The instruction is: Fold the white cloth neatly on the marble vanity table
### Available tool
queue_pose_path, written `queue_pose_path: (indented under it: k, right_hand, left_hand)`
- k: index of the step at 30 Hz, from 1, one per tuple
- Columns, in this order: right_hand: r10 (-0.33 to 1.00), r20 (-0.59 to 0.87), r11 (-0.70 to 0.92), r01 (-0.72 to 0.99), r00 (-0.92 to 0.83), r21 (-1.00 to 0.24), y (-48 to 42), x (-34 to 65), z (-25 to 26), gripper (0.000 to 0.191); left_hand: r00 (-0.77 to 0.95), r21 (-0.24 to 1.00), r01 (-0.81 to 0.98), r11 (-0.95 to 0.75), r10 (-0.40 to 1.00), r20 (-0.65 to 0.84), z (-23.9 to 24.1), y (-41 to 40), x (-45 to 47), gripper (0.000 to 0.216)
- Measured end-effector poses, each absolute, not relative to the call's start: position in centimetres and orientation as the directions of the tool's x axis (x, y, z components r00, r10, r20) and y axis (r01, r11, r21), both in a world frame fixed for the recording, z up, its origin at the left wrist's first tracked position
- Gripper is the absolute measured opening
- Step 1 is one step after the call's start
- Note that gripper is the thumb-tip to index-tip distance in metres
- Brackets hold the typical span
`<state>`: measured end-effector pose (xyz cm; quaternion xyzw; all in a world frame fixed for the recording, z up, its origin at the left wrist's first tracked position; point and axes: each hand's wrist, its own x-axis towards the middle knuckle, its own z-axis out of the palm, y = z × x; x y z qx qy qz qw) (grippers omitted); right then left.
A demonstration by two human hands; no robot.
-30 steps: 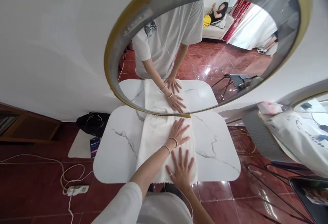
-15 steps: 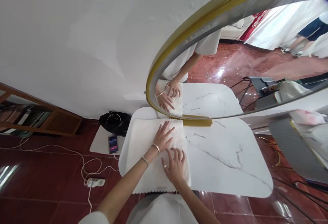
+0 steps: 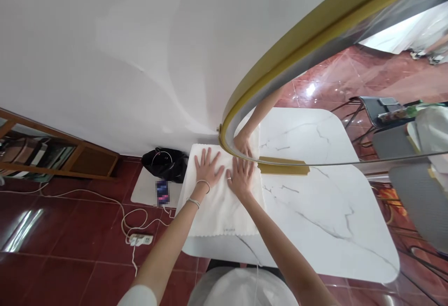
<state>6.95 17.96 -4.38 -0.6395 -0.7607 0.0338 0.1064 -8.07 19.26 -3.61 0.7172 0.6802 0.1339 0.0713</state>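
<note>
A folded white cloth (image 3: 224, 212) with scalloped edges lies on the left part of the white marbled table (image 3: 315, 212). Flat on its far left area rests my left hand (image 3: 207, 168), fingers spread, with two bracelets at the wrist. My right hand (image 3: 241, 177), a ring on one finger, presses on the cloth farther right, close under the mirror. Its fingers are stretched out and slightly apart. Neither hand grasps anything. Small faint grey print shows near the cloth's front edge.
A large gold-framed mirror (image 3: 280, 54) leans over the table's far side on a gold base (image 3: 283, 167). A black bag (image 3: 168, 163) and a phone (image 3: 162, 192) lie at left. Below them are a power strip (image 3: 140, 239) and cords. A grey chair (image 3: 416, 203) stands at right.
The cloth has slid away from me toward the wall, baring the table's front strip. My left hand has moved left and both hands lie flatter and farther forward. The view has shifted.
</note>
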Motion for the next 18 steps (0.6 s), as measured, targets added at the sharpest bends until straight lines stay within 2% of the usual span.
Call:
queue_pose_path:
  k: [4,10,14,18]
  right_hand:
    - [0.994,-0.014,0.104,0.977,-0.108,-0.184,22.3,5.6,-4.3,0.055]
    - [0.992,-0.031,0.112,0.976,-0.121,-0.189,24.6,5.7,-3.9,0.051]
    - [0.981,0.049,0.196,0.962,-0.190,-0.189,21.0,6.8,-3.5,0.048]
    - [0.933,0.212,0.324,0.934,-0.290,-0.153,17.1,8.0,-4.3,0.054]
  left_hand:
    - [0.036,0.276,0.959,-0.065,0.994,0.107,-3.6,23.0,-8.7,0.055]
    - [-0.034,0.305,0.952,0.002,0.994,0.099,-3.3,24.3,-8.3,0.048]
    - [-0.224,0.337,0.925,0.178,0.969,0.104,-3.5,18.7,-7.3,0.051]
    - [-0.267,0.310,0.925,0.220,0.957,0.117,-4.0,13.4,-6.2,0.060]
